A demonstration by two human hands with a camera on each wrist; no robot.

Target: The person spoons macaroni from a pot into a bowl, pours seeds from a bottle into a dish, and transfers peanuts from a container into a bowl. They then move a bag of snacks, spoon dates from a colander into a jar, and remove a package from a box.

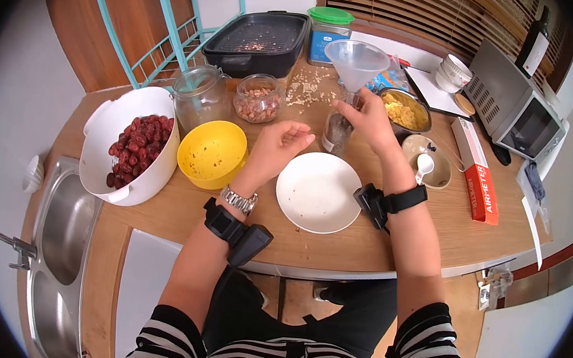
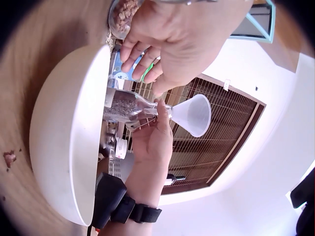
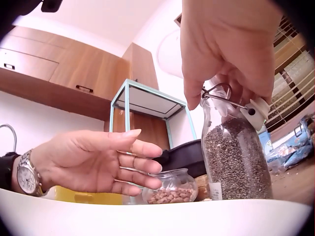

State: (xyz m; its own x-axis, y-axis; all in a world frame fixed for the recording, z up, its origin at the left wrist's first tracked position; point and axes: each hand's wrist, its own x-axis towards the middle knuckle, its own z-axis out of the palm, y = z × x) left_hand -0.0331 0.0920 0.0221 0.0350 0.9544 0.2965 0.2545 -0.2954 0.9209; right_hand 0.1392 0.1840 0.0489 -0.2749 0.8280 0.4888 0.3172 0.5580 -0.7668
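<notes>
The right hand (image 1: 371, 122) grips the neck of a glass bottle (image 1: 337, 130) with a wire clasp, standing behind the white plate (image 1: 319, 193). Small dark seeds fill much of the bottle (image 3: 236, 160) in the right wrist view. A clear funnel (image 1: 357, 61) sits upright in its mouth; the left wrist view shows the funnel (image 2: 193, 115) beside the right hand's fingers. My left hand (image 1: 276, 152) hovers left of the bottle, fingers relaxed and slightly bent, holding nothing; its palm (image 3: 93, 162) faces the bottle in the right wrist view.
A yellow bowl (image 1: 212, 154), a white tub of red dates (image 1: 129, 145), a jar of nuts (image 1: 259, 99) and an empty jar (image 1: 200, 96) stand left. Right are a metal bowl of yellow food (image 1: 403, 112), a bowl with a spoon (image 1: 435, 164) and a red-white box (image 1: 474, 171). Pale flakes (image 1: 308, 89) lie behind.
</notes>
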